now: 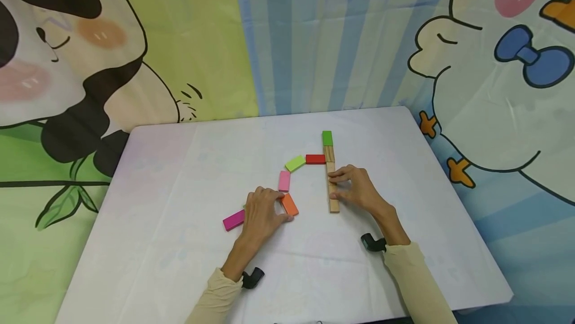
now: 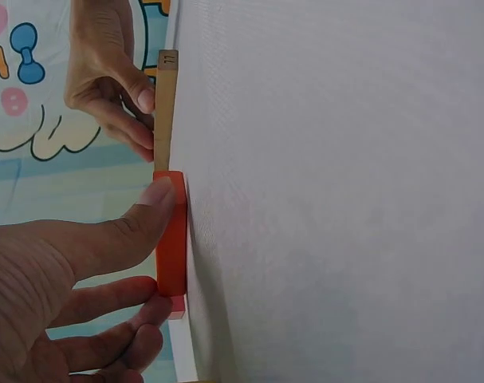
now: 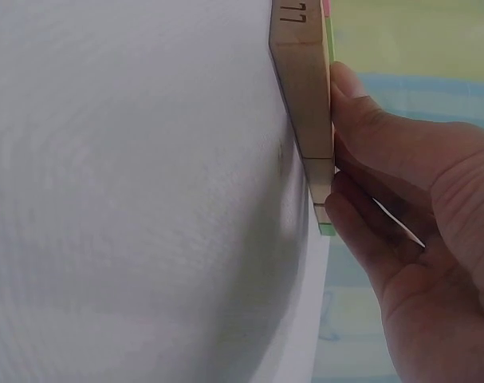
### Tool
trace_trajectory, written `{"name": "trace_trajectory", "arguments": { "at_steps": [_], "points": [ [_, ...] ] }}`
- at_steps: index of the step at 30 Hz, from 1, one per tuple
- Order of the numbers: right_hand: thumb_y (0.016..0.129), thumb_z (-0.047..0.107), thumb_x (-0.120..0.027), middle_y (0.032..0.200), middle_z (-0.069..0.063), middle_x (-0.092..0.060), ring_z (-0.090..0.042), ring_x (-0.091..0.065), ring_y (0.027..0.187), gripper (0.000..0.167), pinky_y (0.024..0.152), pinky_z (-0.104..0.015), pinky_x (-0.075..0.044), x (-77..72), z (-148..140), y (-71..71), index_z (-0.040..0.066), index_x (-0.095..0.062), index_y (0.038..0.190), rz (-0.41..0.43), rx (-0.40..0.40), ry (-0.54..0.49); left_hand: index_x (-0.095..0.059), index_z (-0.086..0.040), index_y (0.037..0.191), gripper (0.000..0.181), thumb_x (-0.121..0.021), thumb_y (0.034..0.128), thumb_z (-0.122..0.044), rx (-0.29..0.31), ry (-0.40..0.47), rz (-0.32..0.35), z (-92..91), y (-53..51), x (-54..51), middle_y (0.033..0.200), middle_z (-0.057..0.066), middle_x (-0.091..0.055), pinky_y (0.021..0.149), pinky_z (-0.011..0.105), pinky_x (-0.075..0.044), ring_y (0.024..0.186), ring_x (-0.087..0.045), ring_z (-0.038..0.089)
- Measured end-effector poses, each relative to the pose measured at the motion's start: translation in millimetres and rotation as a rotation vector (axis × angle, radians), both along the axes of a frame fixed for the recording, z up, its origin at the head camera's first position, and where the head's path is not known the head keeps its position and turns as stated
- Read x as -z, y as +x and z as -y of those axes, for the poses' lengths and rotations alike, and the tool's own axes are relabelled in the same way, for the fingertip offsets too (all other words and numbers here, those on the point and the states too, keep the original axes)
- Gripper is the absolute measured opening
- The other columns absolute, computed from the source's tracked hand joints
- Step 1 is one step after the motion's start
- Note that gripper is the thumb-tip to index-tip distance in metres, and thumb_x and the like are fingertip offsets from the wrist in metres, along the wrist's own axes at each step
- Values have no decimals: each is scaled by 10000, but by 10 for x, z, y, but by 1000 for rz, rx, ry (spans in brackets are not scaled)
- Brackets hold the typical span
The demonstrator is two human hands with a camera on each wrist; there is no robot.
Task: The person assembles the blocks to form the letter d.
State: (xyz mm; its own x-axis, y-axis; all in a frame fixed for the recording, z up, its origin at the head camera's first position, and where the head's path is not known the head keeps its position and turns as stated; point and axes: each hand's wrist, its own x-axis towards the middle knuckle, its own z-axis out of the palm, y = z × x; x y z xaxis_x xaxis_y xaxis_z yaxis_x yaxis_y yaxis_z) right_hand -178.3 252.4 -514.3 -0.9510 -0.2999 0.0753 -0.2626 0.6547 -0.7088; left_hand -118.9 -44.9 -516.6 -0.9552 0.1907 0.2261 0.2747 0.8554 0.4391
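Observation:
My left hand [image 1: 261, 213] pinches an orange block [image 1: 289, 204] lengthwise, thumb at one end and a finger at the other. In the left wrist view this orange block [image 2: 172, 239] lies on the white surface. Partly covered by the left hand is a magenta block [image 1: 233, 220]; a sliver of green shows beside it. My right hand [image 1: 359, 189] touches a straight row of plain wooden blocks [image 1: 334, 205] with thumb and fingertips spread along it. Close up, the nearest wooden block [image 3: 304, 96] bears dark printed marks.
A green block [image 1: 327, 138] tops the wooden row. From the row's left side curve a red block [image 1: 315, 159], a lime block [image 1: 295, 163] and a pink block [image 1: 284, 181] toward the orange one. Cartoon-printed cloth [image 1: 305, 39] hangs behind the white table [image 1: 179, 264].

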Motion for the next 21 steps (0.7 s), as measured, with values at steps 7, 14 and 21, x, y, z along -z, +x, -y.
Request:
{"name": "trace_trajectory", "arguments": {
  "at_steps": [7,14,21],
  "points": [
    [772,72,-985,1291,-112,-803,-360,-691,1262,452,1124,-562,-539,-1,5,-5,-5,-825,1187,-3,1,8,-838,-105,1213,645,-1074,661,-343,-2,-4,-1,-9,-11,13,1065,65,-831,833,358,-431,976,-636,233],
    [767,66,-986,1286,-115,-805,-363,-694,1256,452,1128,-564,-534,-6,3,-9,-12,-825,1182,-7,0,-4,-838,-123,1224,660,-1076,655,-357,-4,-8,-4,-9,-28,12,1055,54,-828,811,341,-413,958,-619,224],
    [773,59,-981,1291,-119,-801,-370,-688,1268,446,1137,-567,-529,-9,8,1,-16,-823,1183,13,9,-17,-833,-123,1215,651,-1073,660,-366,-10,14,9,-1,-32,19,1061,53,-828,783,326,-397,922,-597,214]
  ]
}}
